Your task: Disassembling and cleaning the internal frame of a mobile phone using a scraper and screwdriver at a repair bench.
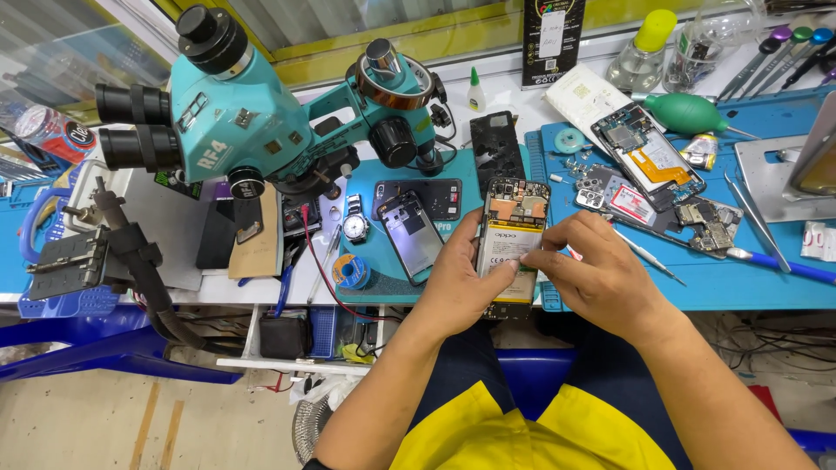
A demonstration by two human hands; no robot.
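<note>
Yellow-backed opened phone (pixel 510 239) sat upright between both hands at bench edge | left hand (pixel 461 283) clasped its left side | right hand (pixel 601 274) pinched fingertips (pixel 528 258) on its battery | teal microscope (pixel 252 104) stood left.

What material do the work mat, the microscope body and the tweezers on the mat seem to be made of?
Work mat: probably silicone or rubber, matte blue with moulded compartments. Microscope body: seems painted metal or hard plastic, glossy teal with highlights. Tweezers: likely steel, thin, silvery and reflective.
</note>
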